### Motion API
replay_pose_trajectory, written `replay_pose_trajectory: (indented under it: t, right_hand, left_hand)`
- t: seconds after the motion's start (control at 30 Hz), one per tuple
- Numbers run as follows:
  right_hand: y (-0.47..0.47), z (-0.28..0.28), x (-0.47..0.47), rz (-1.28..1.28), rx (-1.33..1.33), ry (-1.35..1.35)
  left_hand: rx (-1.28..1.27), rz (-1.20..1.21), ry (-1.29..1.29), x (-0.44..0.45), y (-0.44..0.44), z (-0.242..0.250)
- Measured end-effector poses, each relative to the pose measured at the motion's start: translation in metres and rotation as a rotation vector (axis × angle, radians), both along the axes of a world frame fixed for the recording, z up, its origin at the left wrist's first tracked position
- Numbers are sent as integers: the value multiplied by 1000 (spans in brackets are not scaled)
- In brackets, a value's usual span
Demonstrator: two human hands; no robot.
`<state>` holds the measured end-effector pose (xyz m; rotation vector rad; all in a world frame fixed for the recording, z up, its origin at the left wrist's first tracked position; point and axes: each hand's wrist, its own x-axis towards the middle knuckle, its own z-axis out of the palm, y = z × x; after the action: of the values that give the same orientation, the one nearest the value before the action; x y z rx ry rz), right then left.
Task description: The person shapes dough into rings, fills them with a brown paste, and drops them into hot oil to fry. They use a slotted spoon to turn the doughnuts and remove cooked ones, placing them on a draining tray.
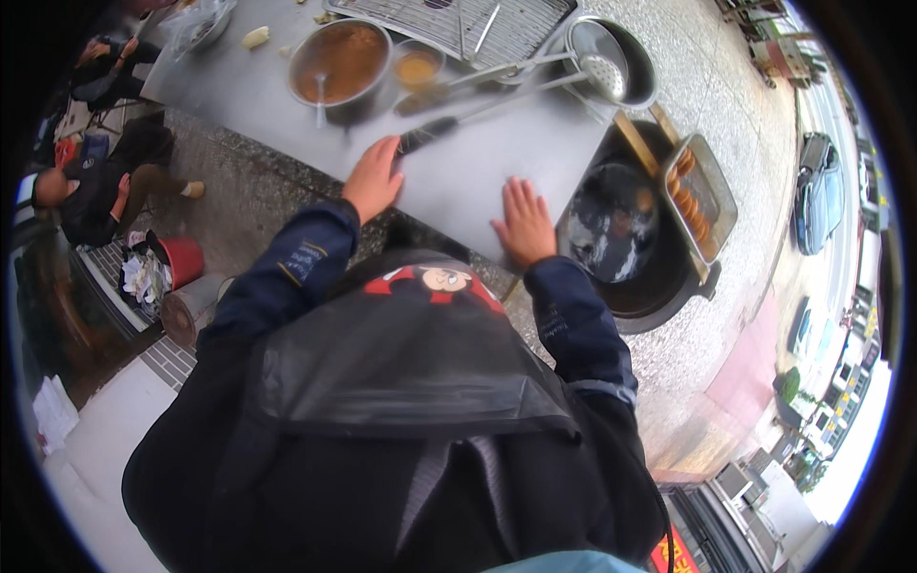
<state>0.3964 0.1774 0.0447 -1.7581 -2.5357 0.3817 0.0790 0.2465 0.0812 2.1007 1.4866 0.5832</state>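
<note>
My left hand [374, 179] rests at the near edge of the metal table [444, 186], its fingertips beside the dark wrapped handle of a long perforated skimmer [602, 76]. Whether the fingers touch that handle is hard to tell. My right hand [526, 223] lies flat on the tabletop, fingers spread, with nothing in it. A second long-handled utensil [423, 99] lies beyond the skimmer's handle. Further back stand a bowl of reddish-brown sauce [351, 61] with a spoon in it and a smaller bowl of orange sauce [416, 69].
Right of the table, a large black wok [616, 312] holds dark liquid; a metal tray of browned food pieces [718, 204] sits over its far side. A metal pot [645, 64] and a wire rack [534, 29] stand at the back. People sit at left near a red bucket [183, 262].
</note>
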Motion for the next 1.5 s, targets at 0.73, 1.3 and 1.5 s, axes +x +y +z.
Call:
replay_pose_trajectory:
  t: [0.73, 1.3, 1.5]
  right_hand:
    - [67, -47, -58, -92, 363, 247]
    - [62, 2, -46, -111, 297, 563]
    - [37, -3, -38, 267, 355, 463]
  left_hand:
    - [-131, 287, -65, -111, -73, 5]
    - [-191, 397, -88, -57, -119, 16]
    - [-120, 418, -160, -40, -125, 13]
